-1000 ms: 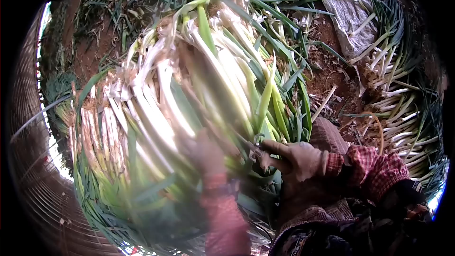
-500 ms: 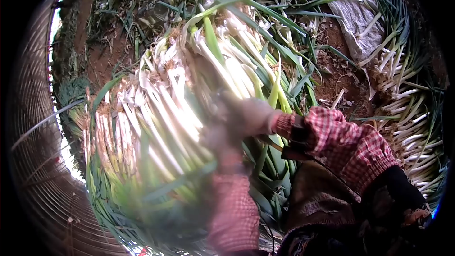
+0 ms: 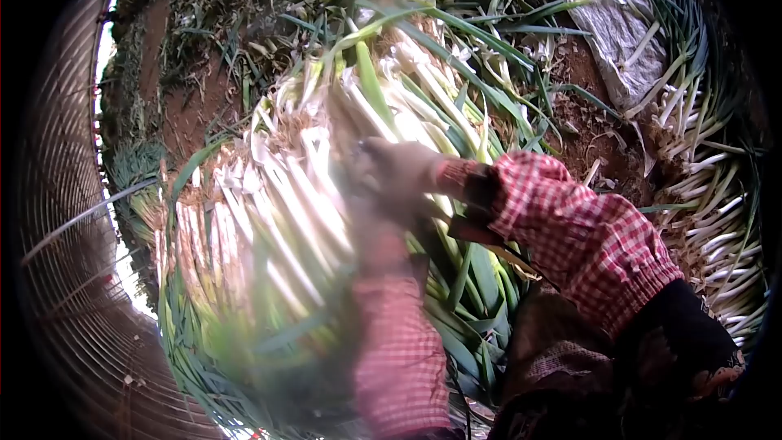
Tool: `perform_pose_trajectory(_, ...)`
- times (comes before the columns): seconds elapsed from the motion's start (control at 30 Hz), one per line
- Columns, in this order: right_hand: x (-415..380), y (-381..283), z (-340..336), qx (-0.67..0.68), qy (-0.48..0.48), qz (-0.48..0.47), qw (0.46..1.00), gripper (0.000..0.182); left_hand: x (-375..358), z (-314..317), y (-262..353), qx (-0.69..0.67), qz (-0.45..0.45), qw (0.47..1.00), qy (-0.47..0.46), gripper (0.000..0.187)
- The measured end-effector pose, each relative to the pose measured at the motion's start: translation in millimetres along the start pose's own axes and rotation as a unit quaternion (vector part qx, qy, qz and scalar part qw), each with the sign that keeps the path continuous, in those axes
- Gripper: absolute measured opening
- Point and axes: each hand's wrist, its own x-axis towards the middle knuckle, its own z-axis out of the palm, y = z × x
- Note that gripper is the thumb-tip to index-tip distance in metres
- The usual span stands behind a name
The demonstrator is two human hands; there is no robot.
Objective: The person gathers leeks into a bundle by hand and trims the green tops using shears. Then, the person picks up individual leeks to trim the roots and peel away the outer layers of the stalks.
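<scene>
A wide pile of green onions (image 3: 305,187) with white stalks and long green leaves lies below me, their root ends away from me. Over its middle, my right hand (image 3: 403,169), pale and perhaps gloved, reaches in from the right. My left hand (image 3: 379,224) comes up from below and meets it, close enough that the two overlap. Both hands are blurred, so their fingers and anything between them cannot be made out. Checked red sleeves cover both forearms. A dark band (image 3: 481,187) circles my right wrist.
Another row of green onions (image 3: 709,212) runs down the right side. A silvery sheet (image 3: 615,41) lies at the upper right on reddish soil (image 3: 599,143). Loose leaves and trimmings (image 3: 269,0) litter the back. A ribbed curved wall (image 3: 69,220) borders the left.
My right hand and forearm have shifted left and slightly up. My left hand stays close beside it, still blurred. The view has moved a little, while the onion pile looks much the same.
</scene>
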Motion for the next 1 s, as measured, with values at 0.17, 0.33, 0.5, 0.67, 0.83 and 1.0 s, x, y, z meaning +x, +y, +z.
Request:
perform_pose_trajectory(0.17, 7, 11, -5, 0.097, 0.021, 0.011, 0.995, 0.102, 45, 17, -36, -0.056, -0.048, 0.982, -0.171, 0.046)
perform_pose_trajectory(0.33, -74, 35, -11, 0.146, -0.048, -0.039, 0.987, 0.101, 48, 39, -75, -0.342, 0.017, 0.927, -0.151, 0.033)
perform_pose_trajectory(0.5, -132, 35, -13, 0.14, -0.071, -0.023, 0.987, 0.108, 47, -19, -84, -0.71, -0.094, 0.695, -0.059, 0.03)
perform_pose_trajectory(0.67, -129, 23, -10, 0.108, -0.058, -0.038, 0.992, 0.1, 85, -160, -52, -0.722, 0.012, 0.687, -0.078, 0.028)
perform_pose_trajectory(0.83, -116, 16, -17, 0.141, -0.055, 0.019, 0.988, 0.104, 109, -297, -26, -0.676, 0.248, 0.674, -0.165, 0.023)
perform_pose_trajectory(1.0, -138, 25, -13, 0.085, -0.092, 0.011, 0.992, 0.105, 170, -315, -58, -0.732, 0.351, 0.468, -0.35, 0.042)
